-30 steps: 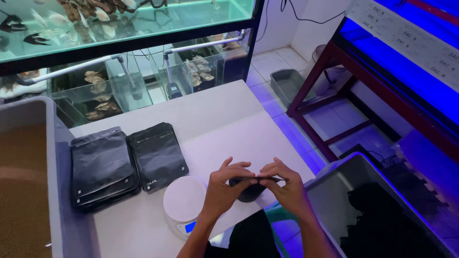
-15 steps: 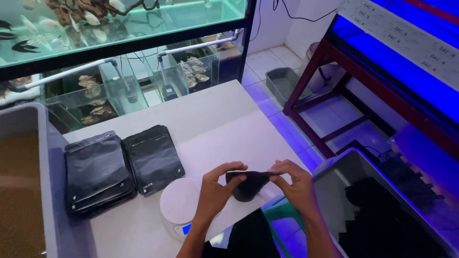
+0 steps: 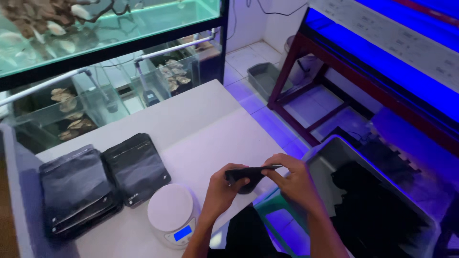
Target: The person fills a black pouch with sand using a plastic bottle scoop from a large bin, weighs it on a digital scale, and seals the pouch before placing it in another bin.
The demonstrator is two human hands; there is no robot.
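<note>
both: left hand (image 3: 221, 189) and right hand (image 3: 292, 177) pinched tight on a small black pouch (image 3: 246, 175)

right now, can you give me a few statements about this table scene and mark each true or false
1. Both hands grip one small black pouch, the left hand at one end and the right hand at the other. True.
2. The pouch lies on the round white scale. False: it is held up to the right of the scale, whose platform is bare.
3. Two stacks of black bags lie on the white table to the left of the scale. True.
4. The scale's small display is dark. False: it glows blue.
5. A grey bin stands to the person's right. True.
</note>
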